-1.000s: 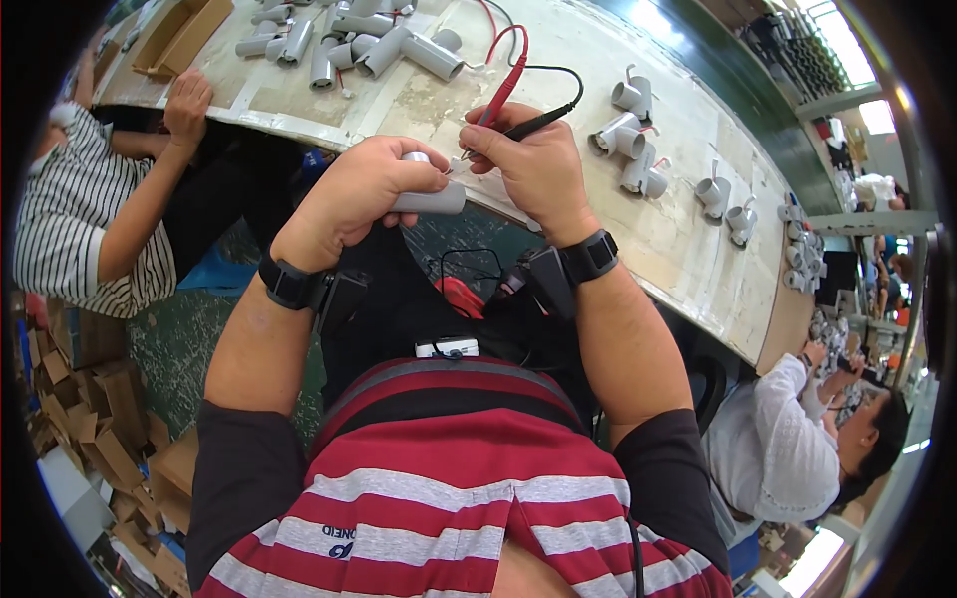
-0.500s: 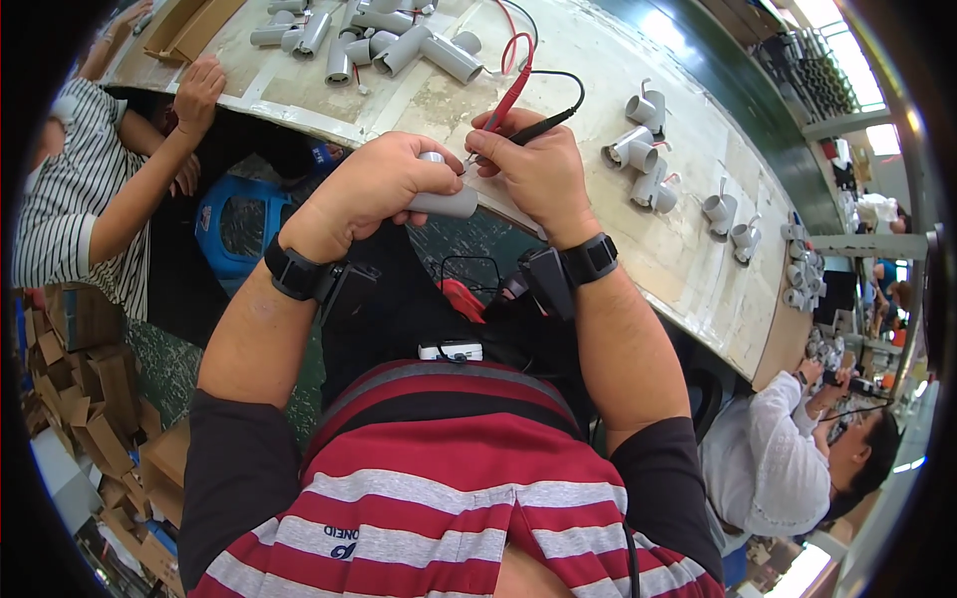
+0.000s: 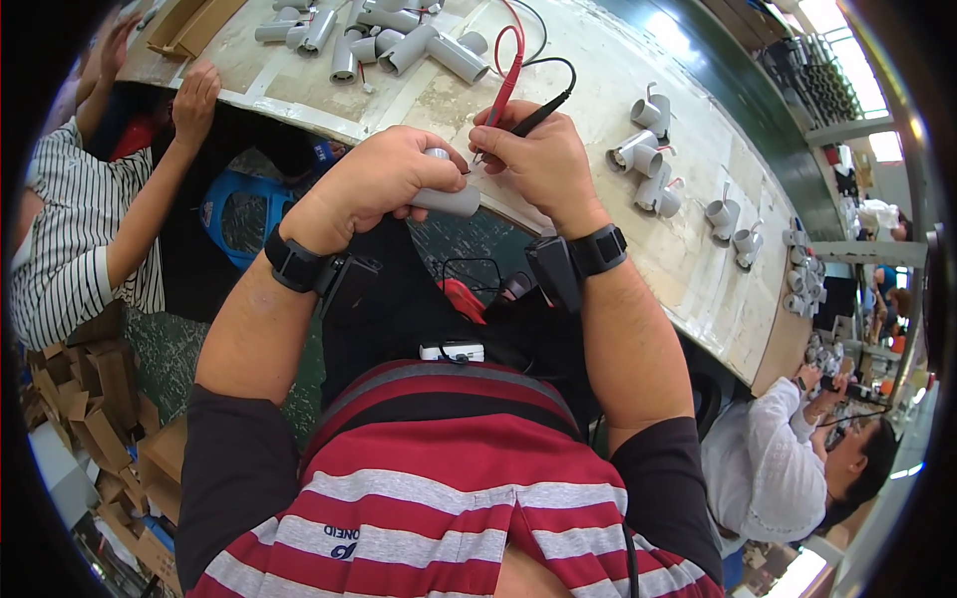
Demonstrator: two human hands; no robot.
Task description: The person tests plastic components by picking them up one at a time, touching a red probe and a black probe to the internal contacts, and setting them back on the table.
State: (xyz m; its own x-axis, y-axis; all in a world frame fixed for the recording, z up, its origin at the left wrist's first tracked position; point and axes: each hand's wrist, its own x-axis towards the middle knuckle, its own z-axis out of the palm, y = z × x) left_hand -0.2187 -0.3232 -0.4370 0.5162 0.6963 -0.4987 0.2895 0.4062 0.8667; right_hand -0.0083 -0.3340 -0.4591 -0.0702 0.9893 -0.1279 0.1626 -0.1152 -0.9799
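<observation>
My left hand [image 3: 384, 179] is closed around a grey cylindrical housing [image 3: 449, 201] with a short side branch, at the near edge of the table. Part of the housing is hidden under my fingers and thumb. Just to its right, my right hand [image 3: 543, 164] grips a pair of test probes, one red [image 3: 506, 92] and one black [image 3: 541, 114], held together like chopsticks. Their thin metal tips point down toward the left thumb, and a small gap shows between them and the housing. Red and black leads curve away over the table.
A pile of similar grey housings [image 3: 404, 50] lies at the far left of the table [image 3: 588, 110]; several more [image 3: 643, 149] stand to the right. A person in a striped shirt [image 3: 60, 239] sits at left beside a blue stool [image 3: 224, 214]. Another person [image 3: 768, 458] works at right.
My right hand has shifted slightly right, drawing the probe tips away from the housing. My left hand stays nearly still. The person at left has leaned and raised a hand.
</observation>
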